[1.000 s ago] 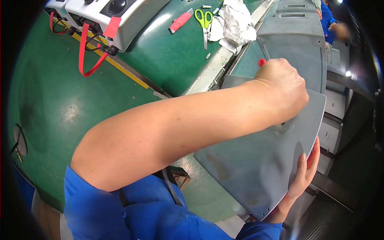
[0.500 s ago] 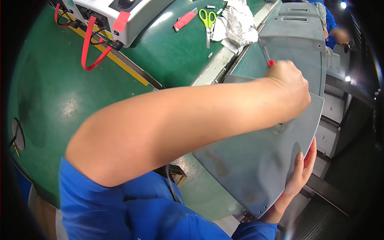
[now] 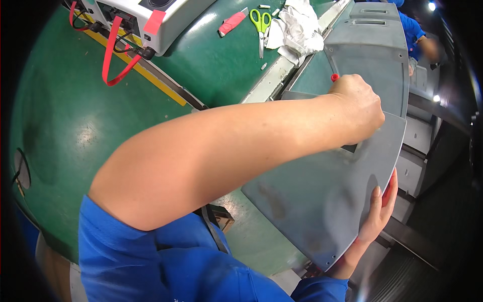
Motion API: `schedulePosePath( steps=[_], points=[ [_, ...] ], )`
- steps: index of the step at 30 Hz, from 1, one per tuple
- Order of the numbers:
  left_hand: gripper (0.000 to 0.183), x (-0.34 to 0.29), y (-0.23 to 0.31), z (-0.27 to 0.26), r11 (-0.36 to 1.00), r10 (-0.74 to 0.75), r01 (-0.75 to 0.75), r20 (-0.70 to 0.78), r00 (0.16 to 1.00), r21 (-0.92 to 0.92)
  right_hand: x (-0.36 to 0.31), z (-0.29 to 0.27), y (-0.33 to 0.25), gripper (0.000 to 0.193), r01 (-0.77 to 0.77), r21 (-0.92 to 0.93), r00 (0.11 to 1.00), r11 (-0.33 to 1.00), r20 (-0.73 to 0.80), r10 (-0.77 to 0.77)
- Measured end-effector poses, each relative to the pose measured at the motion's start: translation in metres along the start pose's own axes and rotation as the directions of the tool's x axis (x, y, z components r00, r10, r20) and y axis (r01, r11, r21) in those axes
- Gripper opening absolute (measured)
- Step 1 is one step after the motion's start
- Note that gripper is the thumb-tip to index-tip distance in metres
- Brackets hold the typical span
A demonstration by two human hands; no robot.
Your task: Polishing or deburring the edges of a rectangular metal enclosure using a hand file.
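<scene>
There's the grey panel [image 3: 302, 211], flat and slanted across the person's front: blunt corner at left, brownish smudges on its dull face, two small holes low down, a dark opening [image 3: 350, 148] peeking out beneath the left wrist. And the left hand [image 3: 357, 103] is closed in a fist around a red-ended handle [image 3: 334, 77]; whatever lies inside that fist, I can't tell. Over at the right edge, the right hand [image 3: 378, 221] clamps the panel, thumb on top.

Against half a second ago, the fist has slipped slightly left, and more of that dark opening shows; the right hand keeps its spot.

Now the room: left of the forearm the green table [image 3: 60, 131] spreads wide, up to the white machine [image 3: 186, 15]. Scissors [image 3: 261, 33] and white cloth [image 3: 297, 30] lie beyond the pale rail [image 3: 266, 85]. A second grey panel [image 3: 370, 63] crowds the fist's far side.
</scene>
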State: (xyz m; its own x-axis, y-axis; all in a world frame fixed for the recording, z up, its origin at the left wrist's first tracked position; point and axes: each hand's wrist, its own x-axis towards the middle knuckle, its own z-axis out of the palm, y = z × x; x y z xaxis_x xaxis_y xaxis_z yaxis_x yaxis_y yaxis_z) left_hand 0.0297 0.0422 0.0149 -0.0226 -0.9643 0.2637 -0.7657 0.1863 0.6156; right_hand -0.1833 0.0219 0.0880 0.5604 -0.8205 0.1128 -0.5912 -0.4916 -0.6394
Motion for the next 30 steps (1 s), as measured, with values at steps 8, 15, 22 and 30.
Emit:
schedulePosePath(
  steps=[8,15,22,30],
  points=[
    [0.014,0.002,0.001,0.0,0.998,-0.044,0.044,-0.017,0.999,-0.036,-0.001,-0.002,0.004,0.05,0.002,-0.037,1.0,0.999,-0.004,-0.002],
    [0.012,-0.002,-0.006,-0.004,0.999,-0.032,0.029,-0.097,0.995,-0.026,0.0,0.0,-0.004,0.05,0.004,-0.033,1.0,0.999,0.0,-0.004],
    [0.012,-0.006,-0.005,0.001,1.0,-0.03,0.029,-0.09,0.996,-0.013,-0.001,0.001,-0.003,0.05,-0.009,-0.048,1.0,0.999,0.005,0.01],
    [0.011,-0.007,-0.01,-0.002,0.997,-0.075,0.07,-0.12,0.99,-0.045,-0.003,0.001,-0.001,0.049,-0.019,-0.016,1.0,1.0,-0.006,0.019]
  ],
)
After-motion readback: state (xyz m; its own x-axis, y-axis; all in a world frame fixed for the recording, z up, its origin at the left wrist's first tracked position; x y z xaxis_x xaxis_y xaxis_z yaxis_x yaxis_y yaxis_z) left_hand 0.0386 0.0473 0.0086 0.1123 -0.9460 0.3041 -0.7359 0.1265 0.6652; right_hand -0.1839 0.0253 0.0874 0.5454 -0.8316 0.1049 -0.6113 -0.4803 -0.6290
